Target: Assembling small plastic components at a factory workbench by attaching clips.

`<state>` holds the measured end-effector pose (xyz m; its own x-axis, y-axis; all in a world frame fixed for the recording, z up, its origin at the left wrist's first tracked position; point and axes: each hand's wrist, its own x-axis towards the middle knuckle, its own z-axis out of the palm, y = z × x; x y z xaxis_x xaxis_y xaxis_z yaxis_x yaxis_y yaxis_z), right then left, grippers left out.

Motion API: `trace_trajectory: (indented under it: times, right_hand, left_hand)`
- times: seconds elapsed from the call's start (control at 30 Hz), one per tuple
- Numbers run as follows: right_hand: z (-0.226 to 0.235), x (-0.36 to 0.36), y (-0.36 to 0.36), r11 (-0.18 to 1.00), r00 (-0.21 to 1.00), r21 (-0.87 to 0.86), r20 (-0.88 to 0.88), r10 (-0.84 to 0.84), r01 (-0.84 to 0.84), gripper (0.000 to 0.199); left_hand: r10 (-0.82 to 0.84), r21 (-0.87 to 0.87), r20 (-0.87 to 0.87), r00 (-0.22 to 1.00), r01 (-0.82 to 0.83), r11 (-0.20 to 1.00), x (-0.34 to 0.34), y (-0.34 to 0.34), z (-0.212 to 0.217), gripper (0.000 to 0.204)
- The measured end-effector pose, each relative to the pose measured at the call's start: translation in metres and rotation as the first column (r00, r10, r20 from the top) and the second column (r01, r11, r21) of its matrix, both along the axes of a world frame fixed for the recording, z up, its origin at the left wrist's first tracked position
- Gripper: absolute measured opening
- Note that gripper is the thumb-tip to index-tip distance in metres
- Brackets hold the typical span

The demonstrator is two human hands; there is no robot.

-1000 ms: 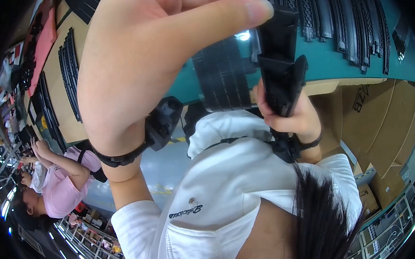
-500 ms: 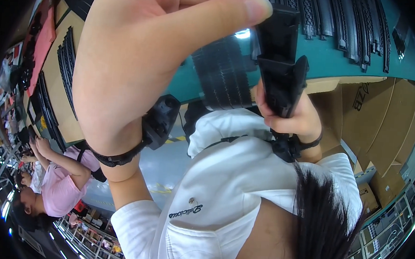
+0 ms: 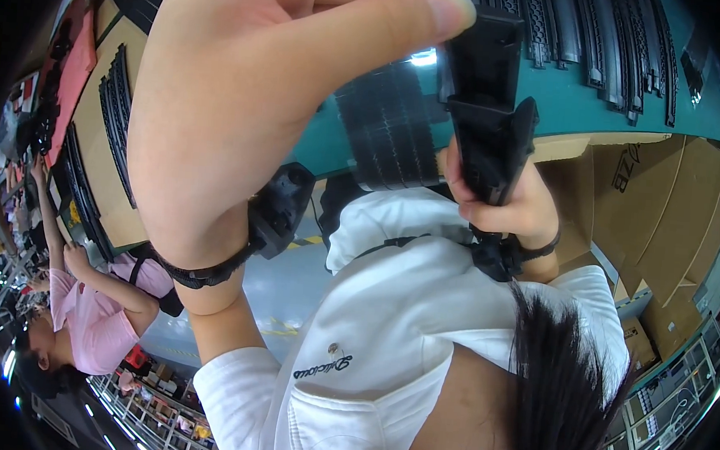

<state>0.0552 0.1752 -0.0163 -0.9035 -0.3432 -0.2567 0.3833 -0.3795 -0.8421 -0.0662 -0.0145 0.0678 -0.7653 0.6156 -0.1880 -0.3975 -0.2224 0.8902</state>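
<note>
Black plastic track piece (image 3: 487, 101) gripped upright in right hand (image 3: 505, 205), above white shirt (image 3: 421, 311). Left hand (image 3: 244, 102) raised close to cam, thumb tip touching piece's top edge; grip on it unclear. Teal worktop (image 3: 565, 101) w/ more curved track pieces (image 3: 602, 34) behind.

Black track piece (image 3: 487, 109) gripped in my right hand (image 3: 501, 205), my left hand (image 3: 243, 111) raised beside it.

It is a long, narrow black plastic piece, held nearly upright. My right fingers wrap its lower end. Its upper end rises past my left thumb tip, which sits right at its top left edge; I cannot tell if the thumb touches it. The lower half flares out into a wider, angular block; the upper half is flat and straight.
</note>
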Motion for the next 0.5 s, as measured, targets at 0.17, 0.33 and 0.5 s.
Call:
trace_trajectory:
  times: [0.17,0.33,0.5]
  right_hand:
    - [0.008,-0.001,-0.005,0.998,0.998,0.041,0.035,-0.048,0.047,0.031]
    - [0.014,0.0,-0.006,0.985,0.993,0.15,0.075,-0.092,0.08,0.03]
    - [0.021,0.0,-0.012,0.974,0.981,0.19,0.131,-0.145,0.119,0.029]
  left_hand:
    - [0.023,0.029,0.032,0.999,-0.024,0.999,0.006,0.001,0.001,0.022]
    - [0.04,0.059,0.065,0.997,-0.044,0.997,0.007,0.008,-0.001,0.023]
    - [0.065,0.08,0.095,0.993,-0.073,0.994,0.0,0.026,-0.013,0.025]
